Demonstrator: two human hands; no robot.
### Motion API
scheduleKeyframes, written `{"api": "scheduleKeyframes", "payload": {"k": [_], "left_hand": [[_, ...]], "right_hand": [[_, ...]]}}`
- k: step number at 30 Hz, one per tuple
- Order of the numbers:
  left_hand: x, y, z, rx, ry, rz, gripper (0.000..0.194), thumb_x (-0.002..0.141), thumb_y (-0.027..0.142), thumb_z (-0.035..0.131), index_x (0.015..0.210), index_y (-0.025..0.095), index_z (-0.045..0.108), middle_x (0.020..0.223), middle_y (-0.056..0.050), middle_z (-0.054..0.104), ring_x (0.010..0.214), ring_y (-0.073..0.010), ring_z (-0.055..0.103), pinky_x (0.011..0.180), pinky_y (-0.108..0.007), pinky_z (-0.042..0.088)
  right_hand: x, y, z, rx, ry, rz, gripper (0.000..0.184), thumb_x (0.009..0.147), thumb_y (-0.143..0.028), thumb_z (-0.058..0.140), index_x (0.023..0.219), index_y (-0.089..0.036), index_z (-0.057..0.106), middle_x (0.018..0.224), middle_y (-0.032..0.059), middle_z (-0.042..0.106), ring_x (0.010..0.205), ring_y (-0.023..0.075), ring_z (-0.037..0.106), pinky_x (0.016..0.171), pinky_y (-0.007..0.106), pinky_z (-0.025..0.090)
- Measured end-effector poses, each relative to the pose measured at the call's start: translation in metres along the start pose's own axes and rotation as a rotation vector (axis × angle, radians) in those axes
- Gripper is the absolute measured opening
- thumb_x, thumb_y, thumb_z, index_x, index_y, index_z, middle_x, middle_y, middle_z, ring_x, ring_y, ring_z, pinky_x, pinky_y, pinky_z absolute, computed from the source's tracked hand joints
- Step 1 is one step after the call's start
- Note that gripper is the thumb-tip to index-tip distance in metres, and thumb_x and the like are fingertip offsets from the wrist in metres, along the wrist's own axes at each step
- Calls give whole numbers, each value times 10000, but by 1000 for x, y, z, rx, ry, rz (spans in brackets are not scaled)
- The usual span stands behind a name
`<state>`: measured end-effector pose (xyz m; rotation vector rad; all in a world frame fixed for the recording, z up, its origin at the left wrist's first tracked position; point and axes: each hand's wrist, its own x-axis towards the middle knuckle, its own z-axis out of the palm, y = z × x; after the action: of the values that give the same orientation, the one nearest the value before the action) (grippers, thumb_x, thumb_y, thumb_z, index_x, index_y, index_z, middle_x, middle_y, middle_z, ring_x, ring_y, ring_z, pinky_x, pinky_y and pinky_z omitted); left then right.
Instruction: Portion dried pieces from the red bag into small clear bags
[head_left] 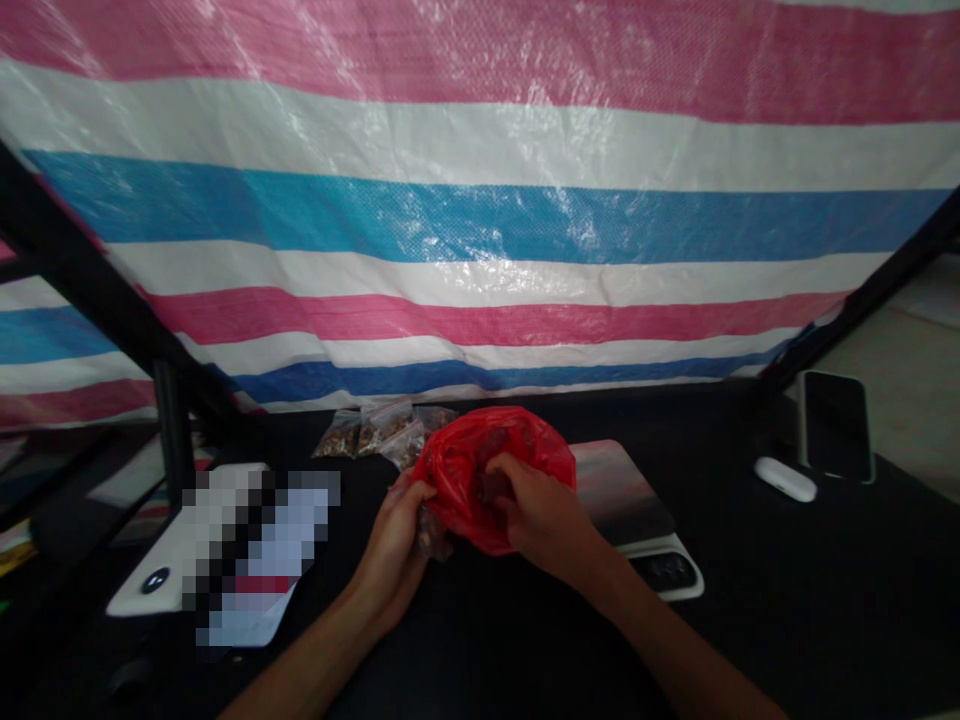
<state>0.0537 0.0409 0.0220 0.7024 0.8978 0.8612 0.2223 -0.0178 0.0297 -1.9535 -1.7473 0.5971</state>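
Observation:
A crumpled red plastic bag [457,480] sits between my hands, with dark brown pieces [491,482] showing at its mouth. My left hand [390,555] grips the bag's lower left side, and a small transparent bag of brown pieces [433,535] hangs beside those fingers. My right hand [536,510] is closed over the bag's mouth, its fingers against the brown pieces. Behind the red bag lie several small zip bags of brown nuts or pieces [375,430], partly hidden by it.
A black table [750,600] holds a flat device with a dark display [637,520], a phone [836,425], a white earbud case [785,478] and a pixelated white object [255,550]. A striped tarp [480,225] hangs behind, with black frame bars at both sides.

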Motion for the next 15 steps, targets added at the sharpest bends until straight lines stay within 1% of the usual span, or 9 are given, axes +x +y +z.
{"api": "scheduleKeyframes", "payload": {"k": [3,6,8,10,11,13,15], "left_hand": [[1,1,-2,50,21,-10,195,642,230,670,780,196,536,481,113,514,344,-63,446,378,-175,346],[1,2,-2,74,47,-34,172,637,224,643,729,205,499,436,122,468,308,-58,396,360,-176,328],[-1,4,-1,73,51,-48,174,645,228,645,745,207,504,450,118,481,313,-64,412,356,-177,327],[-4,6,1,64,47,-48,195,659,244,662,807,202,543,491,108,521,333,-70,440,348,-176,317],[-5,7,2,51,44,-39,217,662,249,673,840,200,560,521,103,544,351,-71,458,351,-174,323],[-6,8,2,21,38,-16,252,657,240,693,877,200,578,592,94,587,406,-69,504,388,-171,378],[-6,8,2,6,36,0,250,643,220,703,859,201,578,648,87,612,473,-71,557,456,-176,449]], "right_hand": [[2,4,0,77,44,21,329,812,-23,530,1079,-213,564,1043,31,717,943,189,682,752,262,411],[4,5,0,54,84,72,303,848,-35,518,1100,-198,559,1043,45,713,957,188,672,781,261,422],[5,5,1,16,96,110,311,864,-44,516,1140,-183,553,1068,66,710,993,201,667,817,275,427],[6,4,1,-19,97,136,341,865,-37,511,1175,-174,544,1123,88,698,1037,217,659,845,291,429],[6,3,1,-39,94,146,359,860,-29,508,1186,-174,542,1162,97,686,1053,223,657,854,298,430],[6,2,0,-81,78,158,392,850,-12,501,1200,-183,545,1241,108,653,1069,228,657,863,308,434],[6,1,0,-115,55,161,422,842,-1,498,1210,-199,552,1283,109,631,1064,230,663,862,315,437]]}}
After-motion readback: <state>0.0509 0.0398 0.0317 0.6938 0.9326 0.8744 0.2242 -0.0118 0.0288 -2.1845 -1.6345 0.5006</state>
